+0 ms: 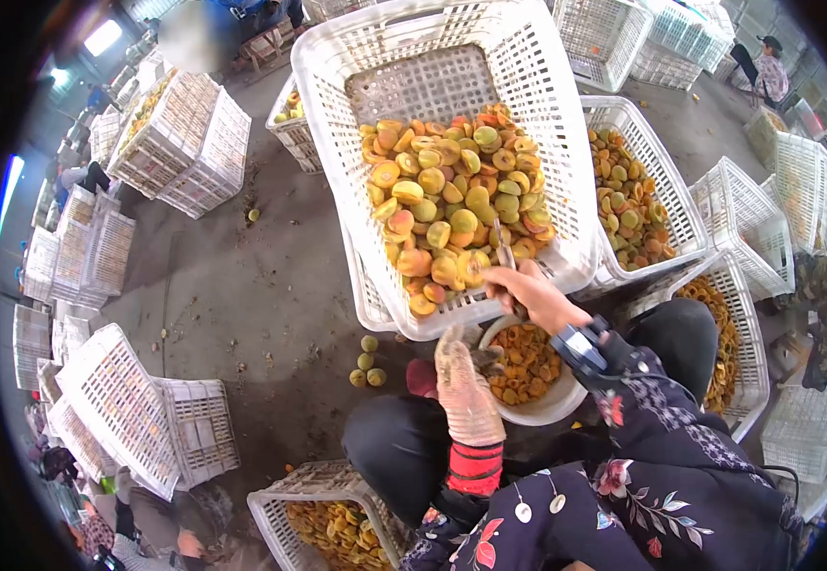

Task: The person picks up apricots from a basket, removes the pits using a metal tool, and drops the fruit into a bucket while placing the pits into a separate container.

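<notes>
My bare right hand (535, 295), a watch on its wrist, is wrapped around the handle of a small pitting knife (504, 246). Its metal end points up over the lower right of a heap of peaches (461, 190), many showing cut faces. They lie in a tilted white plastic crate (547, 105). My left hand (468, 385), in a soiled cloth glove, is just below the crate's near rim and beside a white bucket (551, 411) of orange-brown fruit pieces (526, 366). Its darkened fingertips are bunched near the bucket's left edge; what they hold, if anything, is unclear.
Crates of cut fruit stand at right (637, 205), lower right (732, 366) and lower left (337, 533). Several loose green peaches (366, 362) lie on the floor. Stacked white crates (180, 143) line the left side. A person (770, 76) sits at upper right.
</notes>
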A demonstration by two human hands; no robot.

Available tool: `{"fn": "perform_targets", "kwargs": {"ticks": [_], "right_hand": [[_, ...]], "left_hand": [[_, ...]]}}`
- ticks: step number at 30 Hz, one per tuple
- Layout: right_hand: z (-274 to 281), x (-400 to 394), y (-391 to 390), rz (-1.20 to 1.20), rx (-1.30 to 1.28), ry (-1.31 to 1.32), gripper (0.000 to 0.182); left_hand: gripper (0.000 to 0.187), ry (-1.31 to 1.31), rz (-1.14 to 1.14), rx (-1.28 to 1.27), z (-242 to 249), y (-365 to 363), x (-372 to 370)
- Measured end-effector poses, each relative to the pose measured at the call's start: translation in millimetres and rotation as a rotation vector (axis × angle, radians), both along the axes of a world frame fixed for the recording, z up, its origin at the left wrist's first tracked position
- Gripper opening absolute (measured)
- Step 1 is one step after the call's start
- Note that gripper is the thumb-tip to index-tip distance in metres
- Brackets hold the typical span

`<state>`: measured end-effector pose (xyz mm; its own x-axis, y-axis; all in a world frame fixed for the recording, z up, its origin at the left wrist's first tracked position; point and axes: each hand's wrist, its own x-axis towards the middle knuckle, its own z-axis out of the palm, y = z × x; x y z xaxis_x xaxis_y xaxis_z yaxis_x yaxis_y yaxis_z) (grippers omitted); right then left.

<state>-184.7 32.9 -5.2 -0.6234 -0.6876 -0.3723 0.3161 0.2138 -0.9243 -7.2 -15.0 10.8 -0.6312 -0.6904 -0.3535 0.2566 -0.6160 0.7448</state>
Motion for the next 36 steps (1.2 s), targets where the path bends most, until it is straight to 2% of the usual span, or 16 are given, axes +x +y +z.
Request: {"fn": "perform_targets", "kwargs": {"ticks": [2, 4, 6, 7, 8, 10, 12, 14, 15, 16, 18, 23, 25, 28, 31, 36], "right_hand": [[26, 24, 23, 0.056, 0.025, -0.092, 0.027], [55, 52, 40, 0.128, -0.068, -0.084, 0.026], [66, 66, 51, 0.271, 0.082, -0.07, 0.029], [72, 73, 54, 0.278, 0.165, 0.039, 0.031], [66, 77, 60, 0.275, 0.166, 0.034, 0.031], [50, 83, 69, 0.182, 0.197, 0.797, 0.033], [74, 91, 77, 0.179, 0.214, 0.758, 0.033], [88, 97, 85, 0.285, 0.303, 0.862, 0.031], [90, 100, 88, 0.309, 0.302, 0.948, 0.03], [94, 100, 90, 0.303, 0.304, 0.95, 0.03], [100, 101, 94, 0.421, 0.367, 0.927, 0.03], [96, 102, 100, 0.464, 0.359, 0.882, 0.03], [93, 101, 102, 0.5, 0.34, 0.845, 0.033], [105, 104, 101, 0.6, 0.416, 0.857, 0.031], [111, 109, 103, 0.597, 0.427, 0.913, 0.03], [100, 107, 102, 0.602, 0.403, 0.916, 0.031]], "left_hand": [[0.044, -0.035, -0.01, -0.1, 2, -3, 1], [0.049, -0.004, -0.004, -0.054, 6, -2, -3], [0.052, 0.088, -0.11, 0.071, 14, 0, 1], [0.054, -0.091, -0.182, -0.271, 9, -1, 4], [0.054, -0.094, -0.186, -0.269, 7, 0, 6], [0.044, -0.067, -0.172, -0.161, 7, 1, 6], [0.041, -0.074, -0.181, -0.193, 14, 3, 6], [0.044, -0.143, -0.145, -0.735, 18, 7, 5], [0.055, -0.168, -0.114, -0.561, 26, 14, 2], [0.055, -0.164, -0.119, -0.563, 26, 13, 2], [0.054, -0.13, -0.213, -0.352, 27, 10, 3], [0.055, -0.142, -0.19, -0.393, 25, 11, 3], [0.043, -0.139, -0.188, -0.211, 27, 10, 4], [0.042, -0.108, -0.189, -0.373, 21, 8, 4], [0.041, -0.117, -0.21, -0.29, 25, 8, 6], [0.041, -0.109, -0.196, -0.322, 19, 9, 5]]}}
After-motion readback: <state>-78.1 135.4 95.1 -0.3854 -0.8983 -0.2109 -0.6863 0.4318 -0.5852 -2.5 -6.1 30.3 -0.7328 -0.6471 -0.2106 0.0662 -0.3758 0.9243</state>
